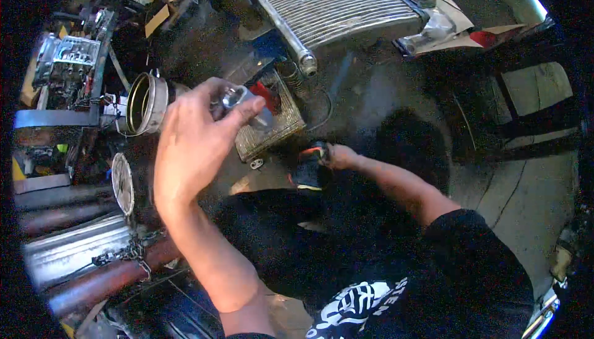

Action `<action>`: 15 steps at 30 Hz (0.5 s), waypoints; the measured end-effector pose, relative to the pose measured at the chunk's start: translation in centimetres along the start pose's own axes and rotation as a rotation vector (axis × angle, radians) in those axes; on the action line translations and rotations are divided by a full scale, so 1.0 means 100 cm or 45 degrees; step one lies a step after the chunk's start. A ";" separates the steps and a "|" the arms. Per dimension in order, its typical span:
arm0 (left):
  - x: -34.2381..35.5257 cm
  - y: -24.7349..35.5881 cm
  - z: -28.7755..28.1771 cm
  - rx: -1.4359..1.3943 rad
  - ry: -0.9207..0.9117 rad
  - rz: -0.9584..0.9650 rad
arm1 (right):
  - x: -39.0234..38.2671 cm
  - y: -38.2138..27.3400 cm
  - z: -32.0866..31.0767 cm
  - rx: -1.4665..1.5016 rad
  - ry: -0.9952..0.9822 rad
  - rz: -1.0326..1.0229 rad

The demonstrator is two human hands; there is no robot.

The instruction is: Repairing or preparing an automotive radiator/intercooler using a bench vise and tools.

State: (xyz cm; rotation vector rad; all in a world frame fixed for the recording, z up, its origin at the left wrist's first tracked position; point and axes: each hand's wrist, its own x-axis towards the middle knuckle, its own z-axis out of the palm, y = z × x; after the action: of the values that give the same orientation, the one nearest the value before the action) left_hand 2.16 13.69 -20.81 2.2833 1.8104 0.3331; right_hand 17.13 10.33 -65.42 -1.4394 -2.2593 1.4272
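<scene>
My left hand is raised at centre left, its thumb and fingers closed round a small shiny metal part. The part's exact kind does not show. Lower and farther right, my right hand is closed on a dark tool-like object with orange trim; its shape is mostly lost against the dark surroundings. Below the left hand's fingertips lies a rectangular finned core, with a red item over it. A small metal piece rests on the floor beside the core.
A large finned radiator lies at the far side. To the left stand a round metal canister, a round disc, a chain and a red pipe. Cardboard lies far left; a dark seat-like object is at right.
</scene>
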 end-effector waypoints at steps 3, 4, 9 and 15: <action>0.001 -0.017 0.021 -0.157 0.005 -0.009 | 0.004 0.017 0.048 0.088 0.421 -0.103; -0.001 -0.025 0.021 -0.211 -0.127 -0.114 | 0.010 0.022 0.049 0.086 0.358 -0.094; -0.004 -0.022 0.039 -0.101 -0.055 0.037 | 0.016 0.117 0.011 0.060 0.299 0.192; 0.005 -0.015 0.038 -0.181 -0.040 -0.120 | -0.006 0.129 -0.002 -0.136 0.404 0.491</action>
State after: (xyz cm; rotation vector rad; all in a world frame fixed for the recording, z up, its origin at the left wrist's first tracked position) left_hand 2.05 14.43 -24.90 2.0889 1.8104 0.3943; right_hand 26.02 11.42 -74.67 -2.0561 -1.9604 1.0663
